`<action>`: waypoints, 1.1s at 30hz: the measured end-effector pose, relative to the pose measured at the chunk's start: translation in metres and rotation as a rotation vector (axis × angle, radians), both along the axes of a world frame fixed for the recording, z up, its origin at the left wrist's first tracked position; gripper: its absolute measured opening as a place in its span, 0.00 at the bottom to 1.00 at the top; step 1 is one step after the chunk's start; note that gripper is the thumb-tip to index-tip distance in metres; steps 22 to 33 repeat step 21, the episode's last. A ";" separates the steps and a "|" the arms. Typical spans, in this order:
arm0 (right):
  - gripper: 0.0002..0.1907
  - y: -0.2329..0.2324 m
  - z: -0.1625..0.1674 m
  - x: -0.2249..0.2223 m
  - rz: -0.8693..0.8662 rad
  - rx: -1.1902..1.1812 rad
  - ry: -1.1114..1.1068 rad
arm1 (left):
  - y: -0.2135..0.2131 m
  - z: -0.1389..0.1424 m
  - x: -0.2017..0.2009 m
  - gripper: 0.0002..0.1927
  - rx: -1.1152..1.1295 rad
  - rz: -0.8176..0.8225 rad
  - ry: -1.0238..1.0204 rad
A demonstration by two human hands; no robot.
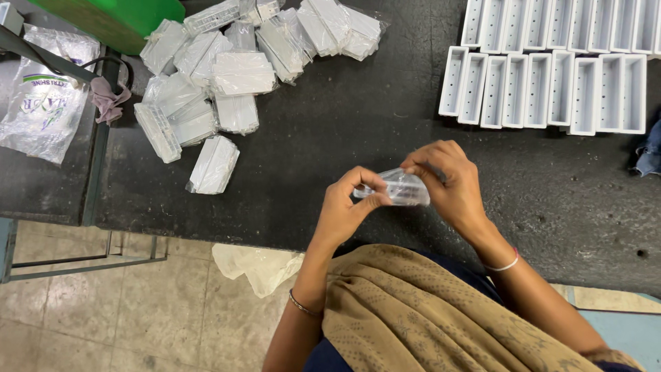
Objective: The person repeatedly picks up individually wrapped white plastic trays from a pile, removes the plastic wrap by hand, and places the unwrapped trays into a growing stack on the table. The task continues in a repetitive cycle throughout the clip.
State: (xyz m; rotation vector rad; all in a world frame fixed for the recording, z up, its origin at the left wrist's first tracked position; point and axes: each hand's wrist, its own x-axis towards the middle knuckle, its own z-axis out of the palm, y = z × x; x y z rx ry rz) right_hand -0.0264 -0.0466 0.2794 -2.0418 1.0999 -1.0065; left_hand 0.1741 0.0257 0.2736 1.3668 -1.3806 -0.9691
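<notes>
A small clear plastic packet [403, 187] is pinched between the fingers [368, 201] of the left hand [344, 213] and those of the right hand [447, 182], both closed on its ends, seemingly so that the wrapping can be worked. It is held just above the dark counter [344, 124], near its front edge. Beyond the packet, to the left, a heap of wrapped white parts [220, 83] is piled loosely within reach. Beyond it to the right, open white trays [544, 89] are lined in rows, apparently for order. Below the packet, crumpled plastic [258, 265] lies on the floor.
</notes>
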 end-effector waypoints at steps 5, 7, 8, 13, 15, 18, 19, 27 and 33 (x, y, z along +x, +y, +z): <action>0.03 0.000 -0.001 0.002 -0.019 0.195 -0.099 | -0.005 0.003 -0.004 0.15 -0.215 0.027 -0.400; 0.06 0.001 -0.003 0.000 -0.037 0.218 -0.150 | -0.008 -0.002 -0.015 0.08 -0.181 0.067 -0.503; 0.08 0.001 -0.004 -0.001 -0.046 0.229 -0.177 | -0.007 -0.003 -0.016 0.08 -0.173 0.113 -0.469; 0.25 -0.001 -0.010 -0.018 0.030 0.161 -0.069 | -0.008 -0.007 -0.011 0.09 -0.100 0.213 -0.298; 0.21 -0.001 -0.019 -0.019 0.069 0.110 0.004 | -0.008 -0.011 -0.011 0.09 -0.154 0.191 -0.337; 0.06 -0.001 -0.033 -0.022 -0.010 0.119 0.070 | -0.004 -0.014 -0.006 0.10 -0.182 0.263 -0.398; 0.05 -0.006 -0.034 -0.029 -0.063 0.157 0.071 | -0.006 -0.014 -0.003 0.10 -0.192 0.310 -0.420; 0.04 0.000 -0.024 -0.070 -0.109 0.195 0.068 | -0.004 -0.014 0.000 0.10 -0.138 0.304 -0.409; 0.04 0.000 -0.024 -0.070 -0.109 0.195 0.068 | -0.004 -0.014 0.000 0.10 -0.138 0.304 -0.409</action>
